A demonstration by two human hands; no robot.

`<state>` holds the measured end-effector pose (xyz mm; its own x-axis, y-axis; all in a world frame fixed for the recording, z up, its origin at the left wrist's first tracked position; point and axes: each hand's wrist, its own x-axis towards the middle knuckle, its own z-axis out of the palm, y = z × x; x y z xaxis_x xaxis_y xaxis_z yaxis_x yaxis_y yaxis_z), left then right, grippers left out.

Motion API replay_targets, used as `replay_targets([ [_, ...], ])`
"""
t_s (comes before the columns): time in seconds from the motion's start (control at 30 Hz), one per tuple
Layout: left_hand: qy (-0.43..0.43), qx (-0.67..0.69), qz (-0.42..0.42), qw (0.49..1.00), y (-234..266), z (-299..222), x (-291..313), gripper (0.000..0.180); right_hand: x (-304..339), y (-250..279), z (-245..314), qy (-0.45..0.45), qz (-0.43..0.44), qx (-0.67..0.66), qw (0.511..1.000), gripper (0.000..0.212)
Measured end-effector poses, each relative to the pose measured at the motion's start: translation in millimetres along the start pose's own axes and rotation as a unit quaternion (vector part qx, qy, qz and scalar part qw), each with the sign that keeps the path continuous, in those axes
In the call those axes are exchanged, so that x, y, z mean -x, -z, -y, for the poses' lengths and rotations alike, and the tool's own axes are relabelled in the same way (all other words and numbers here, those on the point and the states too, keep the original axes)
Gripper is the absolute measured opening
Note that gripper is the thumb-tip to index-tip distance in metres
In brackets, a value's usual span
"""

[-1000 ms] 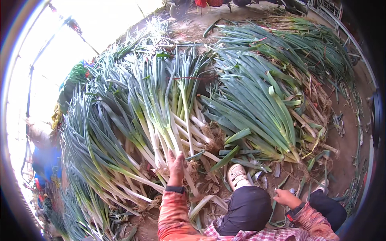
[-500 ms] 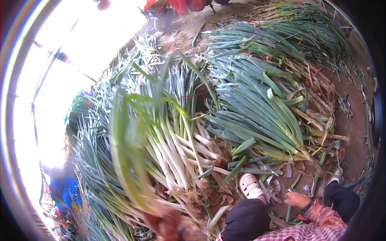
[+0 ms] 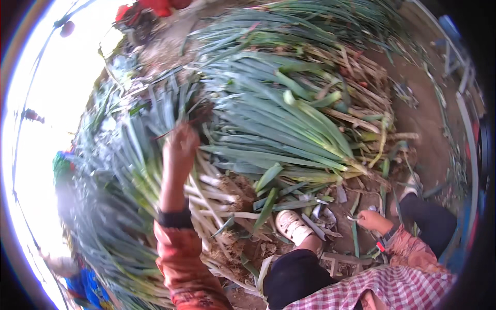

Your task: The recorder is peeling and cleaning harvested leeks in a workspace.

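My left hand (image 3: 181,147) reaches out over a heap of long green onions (image 3: 137,175) with white stems. It is blurred, its fingers point away, and I cannot make out their grip. A thin red strand (image 3: 164,135) shows beside its fingers, across the green leaves. Low on the right, my right hand (image 3: 374,221) is closed near my knee, with a small pale curved bit at its fingertips. A stack of untrimmed green onions (image 3: 279,121), with broad leaves and brown roots, lies beyond and between the hands.
More green onions (image 3: 289,20) lie at the back. My pale shoe (image 3: 293,226) stands by the roots, near torn leaves and scraps (image 3: 325,221) on the soil. A low wooden frame (image 3: 341,262) sits between my legs. Metal bars (image 3: 467,119) stand at the right; red things (image 3: 155,6) lie far off.
My left hand has swung up and away from the lower edge, over the white-stemmed heap. The blurred green stalk it held no longer shows apart from the heap. The view has shifted right.
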<state>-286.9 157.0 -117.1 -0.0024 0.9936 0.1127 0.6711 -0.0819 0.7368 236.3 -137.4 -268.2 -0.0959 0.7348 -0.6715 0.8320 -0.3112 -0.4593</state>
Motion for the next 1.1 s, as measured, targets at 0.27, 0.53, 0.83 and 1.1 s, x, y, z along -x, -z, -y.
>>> replay_targets([
  [0.27,0.296,0.118,0.261,0.911,-88,20,240,0.040,-29,40,-48,0.052,-0.263,0.027,0.963,0.039],
  [0.53,0.408,0.173,0.199,0.874,-69,4,348,0.039,-105,83,-32,-0.096,-0.177,0.179,0.963,0.047],
  [0.83,0.264,0.146,0.018,0.953,-17,-152,260,0.037,-80,55,-65,0.062,-0.142,0.006,0.988,0.040],
  [1.1,0.221,0.182,0.244,0.926,-100,-320,154,0.037,70,104,15,0.203,-0.237,-0.164,0.936,0.035],
])
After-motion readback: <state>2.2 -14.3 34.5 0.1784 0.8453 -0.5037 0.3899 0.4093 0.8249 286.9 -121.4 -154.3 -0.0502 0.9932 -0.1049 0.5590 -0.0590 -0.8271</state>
